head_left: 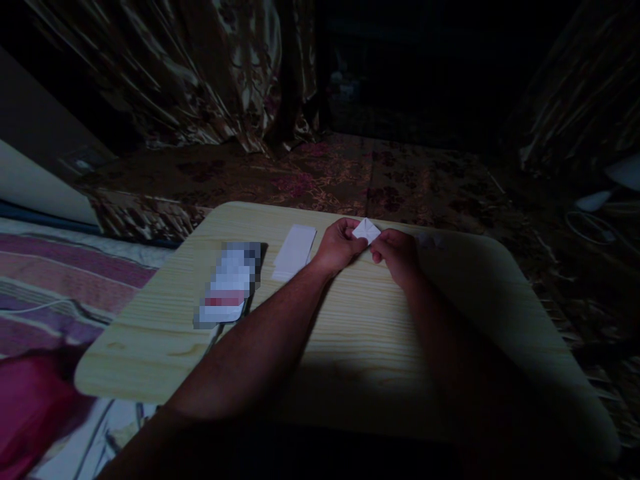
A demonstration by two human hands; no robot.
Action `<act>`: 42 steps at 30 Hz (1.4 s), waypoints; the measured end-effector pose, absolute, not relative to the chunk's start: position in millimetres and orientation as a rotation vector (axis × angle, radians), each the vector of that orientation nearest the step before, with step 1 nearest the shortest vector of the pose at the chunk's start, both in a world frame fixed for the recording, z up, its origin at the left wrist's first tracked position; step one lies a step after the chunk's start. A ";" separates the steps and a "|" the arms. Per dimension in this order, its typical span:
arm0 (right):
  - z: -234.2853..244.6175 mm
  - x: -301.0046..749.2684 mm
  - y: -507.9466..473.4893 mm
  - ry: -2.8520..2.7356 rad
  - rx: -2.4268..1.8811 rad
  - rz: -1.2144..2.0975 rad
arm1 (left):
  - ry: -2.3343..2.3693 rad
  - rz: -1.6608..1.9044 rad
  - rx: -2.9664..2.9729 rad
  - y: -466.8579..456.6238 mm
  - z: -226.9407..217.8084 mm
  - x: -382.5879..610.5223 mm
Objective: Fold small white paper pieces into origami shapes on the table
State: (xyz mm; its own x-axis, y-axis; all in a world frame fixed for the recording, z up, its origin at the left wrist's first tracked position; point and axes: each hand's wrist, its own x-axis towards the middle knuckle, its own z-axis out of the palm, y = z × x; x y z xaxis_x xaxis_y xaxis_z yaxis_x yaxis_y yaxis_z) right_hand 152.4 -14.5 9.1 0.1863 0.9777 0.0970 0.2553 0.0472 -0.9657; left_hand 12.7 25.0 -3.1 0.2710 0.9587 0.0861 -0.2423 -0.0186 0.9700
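Note:
A small folded piece of white paper is pinched between both of my hands near the far edge of a light wooden table. My left hand grips the paper's left side with curled fingers. My right hand pinches its right lower corner. The paper is just above or on the tabletop; I cannot tell which.
A white paper strip lies left of my hands. A blurred flat object lies further left on the table. A striped cloth is at left, patterned carpet beyond, dark curtains behind.

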 end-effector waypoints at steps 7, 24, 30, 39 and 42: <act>12.8 151.8 -17.3 -1.309 -1.476 0.809 | 0.805 1.095 1.213 21.8 -0.3 12.7; 21.2 148.4 -19.7 -1.316 -1.530 0.811 | 0.771 1.085 1.246 22.8 -2.0 12.6; 17.8 152.3 -17.2 -1.381 -1.521 0.796 | 0.741 1.091 1.253 23.2 -4.7 12.6; 12.6 156.5 -13.3 -1.394 -1.487 0.800 | 0.723 1.074 1.285 24.4 -6.9 12.8; 11.8 157.3 -13.2 -1.403 -1.470 0.816 | 0.721 1.070 1.292 24.0 -7.2 12.6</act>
